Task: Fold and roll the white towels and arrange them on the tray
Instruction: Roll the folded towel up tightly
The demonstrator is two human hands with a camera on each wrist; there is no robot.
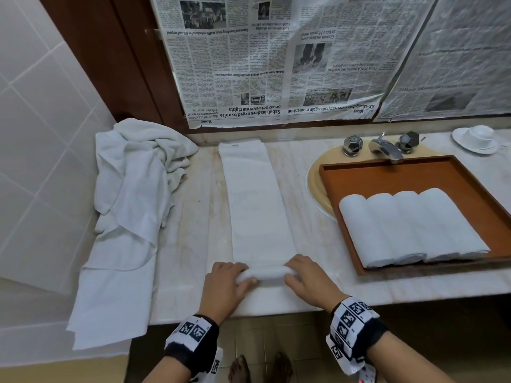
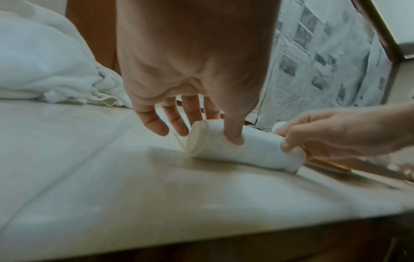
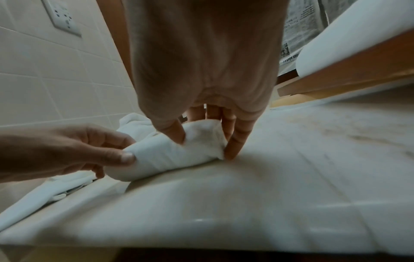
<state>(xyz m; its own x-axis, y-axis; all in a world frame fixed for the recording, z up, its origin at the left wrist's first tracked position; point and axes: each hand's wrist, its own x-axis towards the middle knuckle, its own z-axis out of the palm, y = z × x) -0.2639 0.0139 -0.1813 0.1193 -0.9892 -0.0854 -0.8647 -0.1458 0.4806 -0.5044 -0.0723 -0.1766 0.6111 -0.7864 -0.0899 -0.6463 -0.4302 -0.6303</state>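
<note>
Two hands at the bench (image 1: 359, 288) edge — left hand (image 1: 224, 283) and right hand (image 1: 309, 280) each curl thumb and fingers round an end of the started roll (image 1: 262, 273). Folded towel strip (image 1: 254, 200) lies flat beyond, running toward the wall. Soft, light, likely to slacken — best held at both ends. Four finished rolls (image 1: 409, 225) sit side by side in the tray (image 1: 387, 172); loose towels (image 1: 132, 175) heaped far left.

bare hands (image 1: 225, 286), black wristbands (image 1: 193, 341) with white square-coded markers, bare feet (image 1: 239, 369)

Head view high over counter, wrist views close, sharing towel roll (image 2: 244, 148)
</note>
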